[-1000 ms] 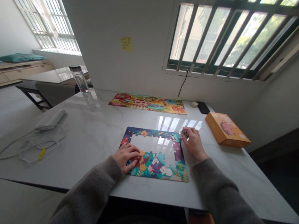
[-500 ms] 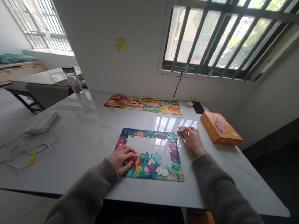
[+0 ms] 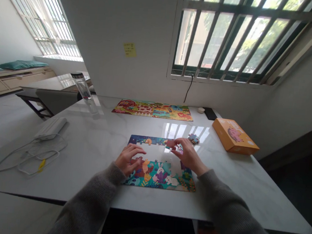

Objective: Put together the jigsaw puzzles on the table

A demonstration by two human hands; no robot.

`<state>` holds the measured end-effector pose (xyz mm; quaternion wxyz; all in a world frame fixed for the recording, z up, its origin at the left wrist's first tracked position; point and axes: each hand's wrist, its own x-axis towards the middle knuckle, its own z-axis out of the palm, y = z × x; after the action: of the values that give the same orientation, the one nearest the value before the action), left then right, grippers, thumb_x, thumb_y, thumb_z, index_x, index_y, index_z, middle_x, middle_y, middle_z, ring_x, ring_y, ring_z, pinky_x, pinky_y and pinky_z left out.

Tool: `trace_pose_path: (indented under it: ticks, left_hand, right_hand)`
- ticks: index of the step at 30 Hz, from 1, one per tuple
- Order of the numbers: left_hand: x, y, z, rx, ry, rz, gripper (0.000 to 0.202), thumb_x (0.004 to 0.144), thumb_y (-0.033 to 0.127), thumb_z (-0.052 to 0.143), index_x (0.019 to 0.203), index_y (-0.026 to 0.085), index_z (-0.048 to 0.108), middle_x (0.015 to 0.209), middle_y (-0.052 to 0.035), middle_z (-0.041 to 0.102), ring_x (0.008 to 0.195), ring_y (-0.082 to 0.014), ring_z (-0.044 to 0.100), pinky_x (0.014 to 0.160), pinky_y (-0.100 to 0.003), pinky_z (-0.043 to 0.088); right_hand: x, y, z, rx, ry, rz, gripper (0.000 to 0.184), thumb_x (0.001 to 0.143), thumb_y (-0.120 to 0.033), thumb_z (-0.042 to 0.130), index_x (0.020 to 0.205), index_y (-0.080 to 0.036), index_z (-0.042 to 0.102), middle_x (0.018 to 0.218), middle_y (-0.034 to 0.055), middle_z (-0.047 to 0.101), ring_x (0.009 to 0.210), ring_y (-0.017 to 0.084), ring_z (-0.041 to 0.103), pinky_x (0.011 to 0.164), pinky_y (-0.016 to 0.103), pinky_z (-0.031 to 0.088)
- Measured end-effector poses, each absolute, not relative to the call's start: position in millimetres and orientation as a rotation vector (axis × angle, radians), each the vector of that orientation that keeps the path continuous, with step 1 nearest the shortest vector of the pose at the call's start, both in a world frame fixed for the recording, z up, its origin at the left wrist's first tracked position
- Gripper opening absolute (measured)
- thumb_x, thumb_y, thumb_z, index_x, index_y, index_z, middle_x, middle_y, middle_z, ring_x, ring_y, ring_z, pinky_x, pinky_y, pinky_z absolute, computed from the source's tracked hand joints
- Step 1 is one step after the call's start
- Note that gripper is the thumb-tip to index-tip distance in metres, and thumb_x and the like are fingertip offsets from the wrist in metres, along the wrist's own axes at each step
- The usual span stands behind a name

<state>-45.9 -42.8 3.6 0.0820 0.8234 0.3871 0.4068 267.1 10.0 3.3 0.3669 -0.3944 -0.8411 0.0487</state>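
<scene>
A partly assembled jigsaw puzzle (image 3: 161,175) lies on the white table, its frame of pieces around a bare middle. White rabbits and leaves show along its lower part. My left hand (image 3: 129,158) rests over the puzzle's left side with fingers apart, holding nothing. Between the thumb and fingers of my right hand (image 3: 187,153) is a pinkish puzzle piece (image 3: 171,144), held above the upper right of the puzzle. A small stack of loose pieces (image 3: 193,138) sits just beyond that hand.
An orange box (image 3: 234,136) stands to the right, near a black phone (image 3: 209,113). Another colourful puzzle (image 3: 153,110) lies along the wall. At the left are a glass bottle (image 3: 82,87) and a white device (image 3: 51,128) with a looped cable (image 3: 25,171).
My right hand has moved left from the loose pieces to above the puzzle, carrying a piece. My left hand has lifted slightly and its fingers have spread. The view has shifted a little.
</scene>
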Motion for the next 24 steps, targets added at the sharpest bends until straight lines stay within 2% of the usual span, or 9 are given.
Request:
trace_pose_path:
  ticks: [3, 6, 8, 18, 24]
  left_hand:
    - [-36.4, -30.9, 10.9, 2.538, 1.106, 1.094, 0.025, 0.087, 0.025, 0.061, 0.111, 0.021, 0.064, 0.114, -0.0087, 0.065, 0.106, -0.0250, 0.058, 0.096, -0.042, 0.047]
    - [-27.3, -17.1, 14.5, 2.641, 1.049, 0.918, 0.040, 0.079, 0.028, 0.070, 0.118, 0.022, 0.061, 0.122, -0.0095, 0.062, 0.112, -0.0275, 0.056, 0.099, -0.043, 0.046]
    - [-23.0, -9.8, 14.8, 2.674, 0.995, 0.836, 0.043, 0.077, 0.027, 0.071, 0.118, 0.023, 0.061, 0.122, -0.0089, 0.062, 0.112, -0.0275, 0.055, 0.099, -0.043, 0.045]
    - [-16.4, -9.9, 8.2, 2.550, 0.855, 0.868, 0.036, 0.074, 0.016, 0.065, 0.109, 0.022, 0.059, 0.112, -0.0071, 0.061, 0.108, -0.0252, 0.056, 0.099, -0.040, 0.045]
    - [-14.6, -14.0, 4.9, 2.450, 0.848, 0.922, 0.031, 0.071, 0.012, 0.063, 0.100, 0.021, 0.056, 0.107, -0.0059, 0.060, 0.105, -0.0243, 0.056, 0.101, -0.041, 0.045]
  right_hand:
    - [237.4, -9.3, 6.7, -0.877, -2.272, 0.236, 0.032, 0.089, -0.029, 0.070, 0.115, -0.022, 0.053, 0.110, 0.0093, 0.064, 0.105, 0.027, 0.059, 0.090, 0.043, 0.049]
    - [225.0, -17.9, 7.6, -0.836, -2.322, 0.272, 0.034, 0.088, -0.030, 0.072, 0.115, -0.022, 0.053, 0.106, 0.0089, 0.065, 0.100, 0.026, 0.060, 0.086, 0.042, 0.050]
    - [223.6, -18.7, 7.3, -0.825, -2.322, 0.299, 0.034, 0.088, -0.029, 0.073, 0.114, -0.022, 0.054, 0.105, 0.0086, 0.065, 0.098, 0.026, 0.061, 0.084, 0.041, 0.051]
    - [224.0, -19.7, 6.3, -0.815, -2.309, 0.384, 0.033, 0.088, -0.028, 0.073, 0.113, -0.022, 0.052, 0.108, 0.0074, 0.065, 0.099, 0.024, 0.060, 0.086, 0.038, 0.049]
    - [225.1, -22.7, 8.8, -0.823, -2.423, 0.282, 0.046, 0.083, -0.030, 0.078, 0.120, -0.022, 0.052, 0.109, 0.0079, 0.065, 0.102, 0.026, 0.059, 0.088, 0.040, 0.049]
